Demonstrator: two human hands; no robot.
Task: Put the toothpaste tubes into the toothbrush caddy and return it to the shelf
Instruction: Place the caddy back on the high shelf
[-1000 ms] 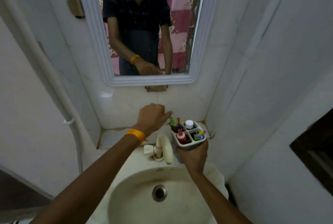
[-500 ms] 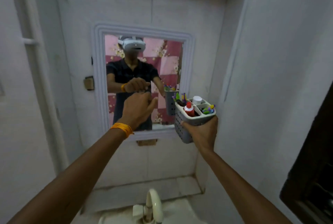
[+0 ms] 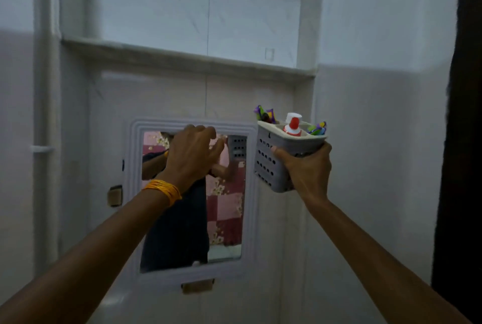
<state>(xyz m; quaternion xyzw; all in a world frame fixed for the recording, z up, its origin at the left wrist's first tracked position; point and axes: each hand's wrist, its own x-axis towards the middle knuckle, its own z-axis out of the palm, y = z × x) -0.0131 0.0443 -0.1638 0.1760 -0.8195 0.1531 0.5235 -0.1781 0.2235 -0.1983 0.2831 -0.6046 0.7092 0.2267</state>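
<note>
holding the toothbrush caddy (image 3: 280, 156) up in the right hand (image 3: 306, 169), grip wrapped round the lower right side of it, thumb across the perforated wall. sitting at about 3 o'clock from the mirror (image 3: 193, 193), just beside its frame and well below the shelf (image 3: 182, 59). red-and-white toothpaste tube (image 3: 292, 125) standing cap-up in a middle compartment, colourful brush handles (image 3: 264, 113) poking out at 10 o'clock and more at the 2 o'clock corner. looks like only one tube from here, though a second could be tucked behind it, hard to tell with the blur.

left hand (image 3: 193, 153) up in front of the top of the mirror, fingers loosely curled, grasping nothing.

loading part seems done, so just the put-back left. tips for that bit: keep the caddy level going up so nothing tips out, clear the shelf lip before pushing in, set the base flat and well back from the edge. worth using the free left hand to steady the far side, since a one-sided hold could let it tilt. let go only once fully seated.
</note>
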